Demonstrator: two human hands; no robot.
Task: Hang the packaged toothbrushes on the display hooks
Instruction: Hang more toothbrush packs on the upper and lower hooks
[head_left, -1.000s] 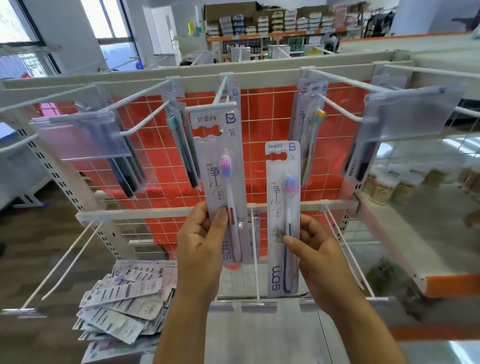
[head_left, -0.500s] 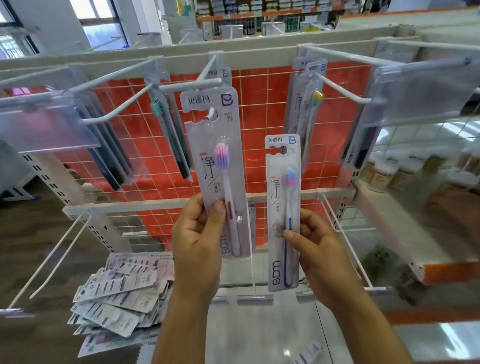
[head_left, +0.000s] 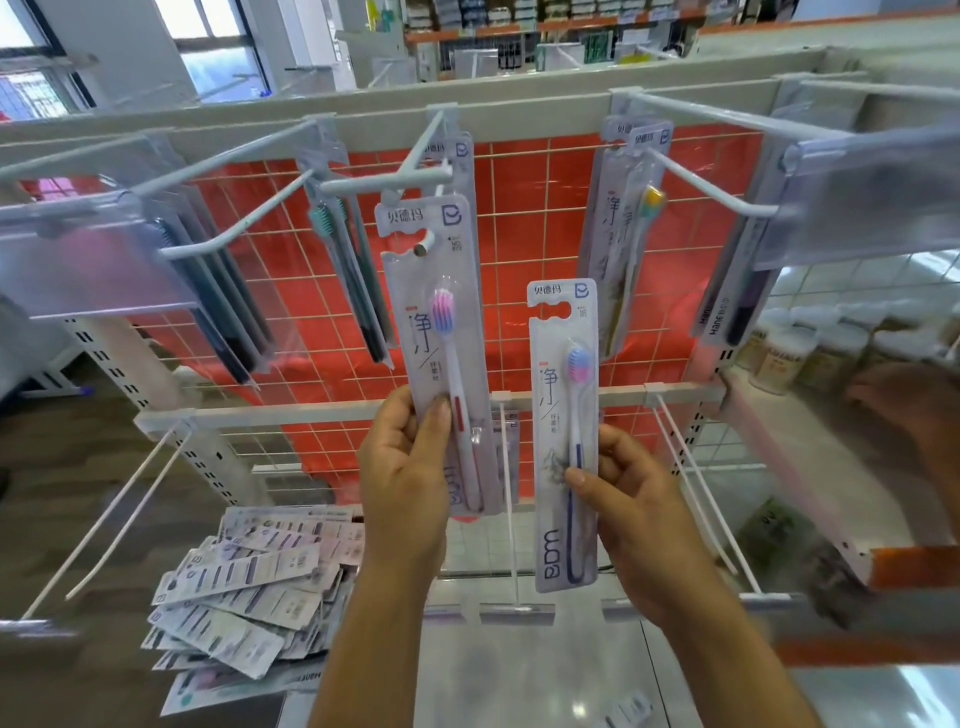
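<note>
My left hand (head_left: 402, 467) grips the lower part of a packaged toothbrush with a red-striped handle (head_left: 441, 332). The tip of a white display hook (head_left: 423, 244) pokes through the hang hole at the top of that pack. My right hand (head_left: 631, 499) pinches a second pack, a toothbrush with a blue handle (head_left: 566, 426), held upright below and to the right of the hook. Both packs face me.
Other white hooks carry packs: dark brushes (head_left: 223, 312) at left, a green-headed one (head_left: 353, 291), a yellow-headed one (head_left: 628, 239) at right. Clear price tags (head_left: 88, 260) hang on hook ends. A pile of loose packs (head_left: 249, 587) lies at lower left. Long bare hooks (head_left: 696, 478) jut from the lower bar.
My left hand has raised its pack and the hook tip now shows through the hang hole. The right hand has kept its pack about where it was.
</note>
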